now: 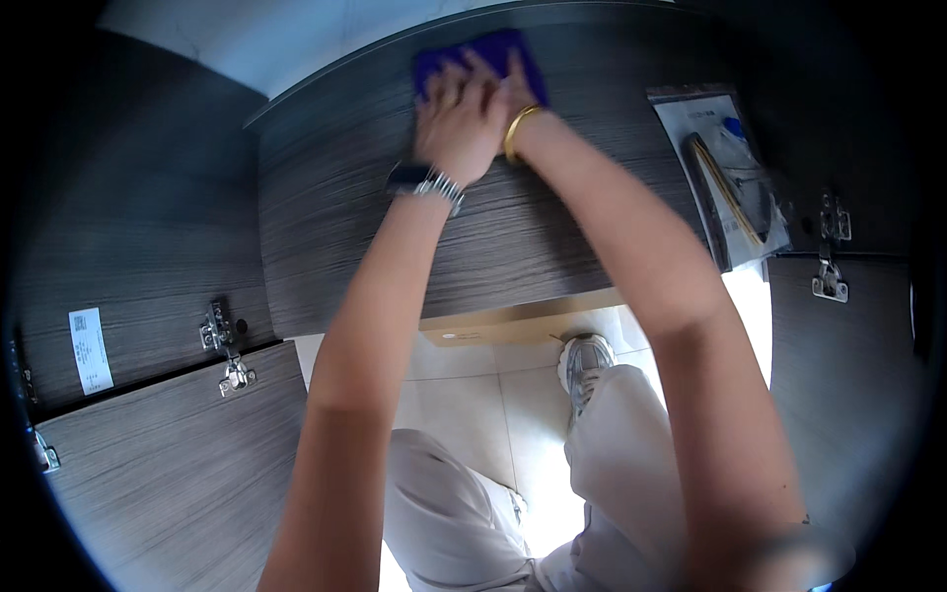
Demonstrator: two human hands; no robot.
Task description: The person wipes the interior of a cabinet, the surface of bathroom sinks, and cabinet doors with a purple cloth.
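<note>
Near the back edge of a dark wood-grain shelf (355, 237) lies a purple cloth (493, 44), folded or bunched. My left hand (459, 133), with a watch on its wrist, is laid over the cloth with its fingers stretched out, slightly blurred. Beside and partly beneath it, my right hand (513, 91) presses on the same cloth, fingers spread; a gold bangle circles that wrist. The left hand overlaps part of the right, and both hide the cloth's near side.
A clear plastic bag (735, 178) with papers and small parts lies at the shelf's right end. Cabinet doors with metal hinges (227, 350) stand at both sides; a white label (91, 350) is at left. Below are a cardboard piece (513, 328), tiled floor and my legs.
</note>
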